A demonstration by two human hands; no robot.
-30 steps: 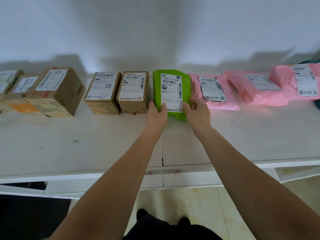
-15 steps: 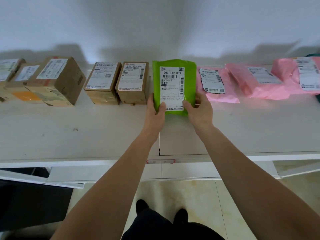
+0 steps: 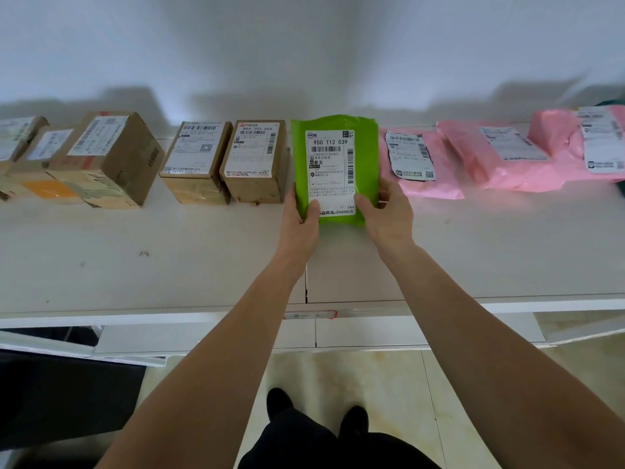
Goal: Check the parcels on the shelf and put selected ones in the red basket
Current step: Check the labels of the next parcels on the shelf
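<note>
A green mailer parcel [image 3: 334, 130] with a white shipping label stands tilted up off the white shelf [image 3: 169, 265], its label facing me. My left hand [image 3: 299, 221] grips its lower left edge, thumb on the label. My right hand [image 3: 389, 214] grips its lower right edge the same way. Left of it sit two small cardboard boxes [image 3: 255, 164] and further brown boxes [image 3: 108, 157]. To the right lie pink mailers [image 3: 422, 167] with labels. No red basket is in view.
A white wall rises directly behind the row of parcels. The shelf's front edge [image 3: 338, 313] carries a small tag. Below it are a tiled floor [image 3: 389, 384] and my feet. A dark object [image 3: 50, 394] sits low on the left.
Both hands have lifted the green parcel's near end and tipped it upright, so its label now faces me more squarely. The other parcels have not moved.
</note>
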